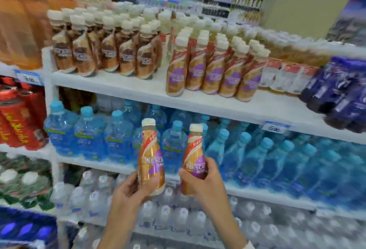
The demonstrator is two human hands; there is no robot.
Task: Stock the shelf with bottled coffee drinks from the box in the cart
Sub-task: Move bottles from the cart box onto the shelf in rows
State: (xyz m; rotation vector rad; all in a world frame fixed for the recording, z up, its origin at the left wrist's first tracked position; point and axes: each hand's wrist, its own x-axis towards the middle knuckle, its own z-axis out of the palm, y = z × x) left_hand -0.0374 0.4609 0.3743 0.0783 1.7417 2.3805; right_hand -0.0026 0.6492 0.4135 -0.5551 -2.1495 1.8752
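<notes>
In the head view, the left hand (136,187) is closed around the lower body of one coffee bottle (151,157), and the right hand (200,179) is closed around a second coffee bottle (195,159). Both bottles are upright with white caps on, held side by side in front of the blue water bottles (118,136), below the top shelf (138,88). On that shelf a group of the same purple-and-gold bottles (215,70) already stands in rows, and to its left a group of brown-label coffee bottles (103,51) — between the two groups, at the front of the shelf, there is bare white surface. So I judge that part of the stocking is done, and these two bottles are not yet placed; they probably belong beside the purple-and-gold rows. The cart and the box are not in view, so how many bottles are left I cannot tell. The picture is blurred, and small label text is unreadable.
</notes>
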